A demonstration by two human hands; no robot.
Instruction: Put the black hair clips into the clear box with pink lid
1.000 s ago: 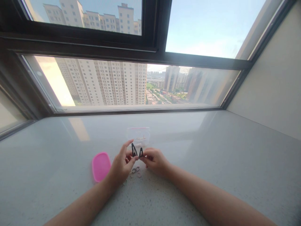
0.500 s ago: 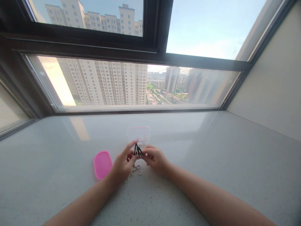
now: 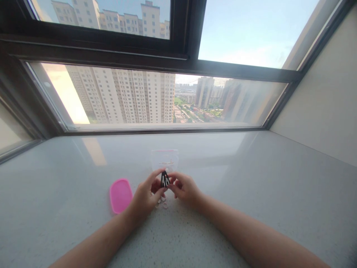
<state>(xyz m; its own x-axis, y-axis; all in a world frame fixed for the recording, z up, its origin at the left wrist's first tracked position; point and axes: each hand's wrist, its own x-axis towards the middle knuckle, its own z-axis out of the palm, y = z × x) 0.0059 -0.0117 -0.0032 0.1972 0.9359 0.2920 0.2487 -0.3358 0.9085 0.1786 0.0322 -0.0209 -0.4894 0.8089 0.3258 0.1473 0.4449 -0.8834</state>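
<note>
2 black hair clips (image 3: 165,179) are sitting btwn the fingertips of both hands, held up just above the sill (image 3: 245,178), roughly mid-view. They're standing nearly upright, narrow ends up & leaning tog. at the top, wide ends spreading at the bottom like a small fan; they're looking side by side, touching or overlapping, can't tell which. L hand (image 3: 147,190) is gripping at the clips' L side: index is reaching over to the top ends, thumb is pressing in near the bottom, other fingers are curling behind. R hand (image 3: 185,188) is pinching from the R side w/ thumb & index, thumb near the lower edge, index higher up, rest of the fingers folding under. So both hands' fingers are closed on the clips; exactly which fingertip is bearing on which clip is too small to tell. Counts: 2 hands, 2 clips, 1 pink lid (image 3: 121,195) lying flat just L of the L hand, 1 clear box (image 3: 165,153) standing just beyond the fingers, w/ a thin gold-coloured piece (image 3: 167,162) showing in or thru it (no. of parts unclear). Small pale rings (image 3: 165,205) are lying on the sill below the clips, approx 4 showing, some partly hidden by L hand. Beyond the sill, 1 dark window frame (image 3: 237,70) is running across, w/ tall bldgs (image 3: 145,96) showing outside.
</note>
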